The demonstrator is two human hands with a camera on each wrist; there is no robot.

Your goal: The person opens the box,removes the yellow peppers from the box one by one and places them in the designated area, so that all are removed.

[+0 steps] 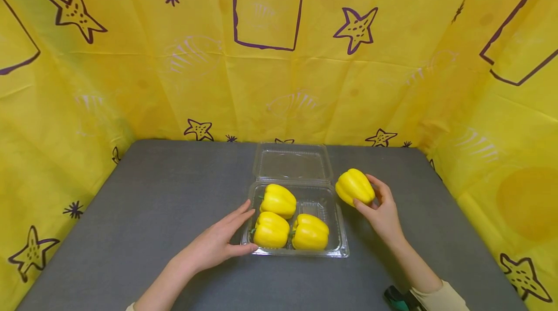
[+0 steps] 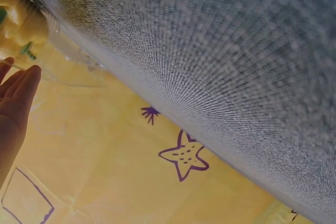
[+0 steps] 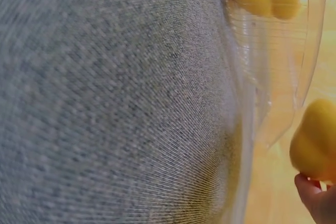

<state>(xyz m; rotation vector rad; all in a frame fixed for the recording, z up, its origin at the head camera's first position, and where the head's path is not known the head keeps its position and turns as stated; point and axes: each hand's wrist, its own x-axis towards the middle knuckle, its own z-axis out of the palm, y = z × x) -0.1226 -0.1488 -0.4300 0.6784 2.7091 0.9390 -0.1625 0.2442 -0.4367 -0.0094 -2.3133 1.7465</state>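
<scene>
My right hand (image 1: 383, 214) holds a yellow bell pepper (image 1: 354, 187) between thumb and fingers, just right of a clear plastic clamshell container (image 1: 342, 248). In the right wrist view the held pepper (image 3: 315, 140) shows at the right edge, above the fingertips. Three more yellow bell peppers lie in the container: one at the back left (image 1: 278, 201), one at the front left (image 1: 271, 230) and one at the front right (image 1: 310, 232). The back right part of the container shows its bare ribbed base. My left hand (image 1: 222, 241) has its fingers extended along the container's left side, fingertips at the rim.
The container's clear lid (image 1: 292, 164) is folded back flat behind it on the grey table (image 1: 174, 194). A dark and green object (image 1: 396, 299) sits at the front right near the right sleeve. A yellow patterned cloth (image 1: 287, 83) surrounds the table's back and sides.
</scene>
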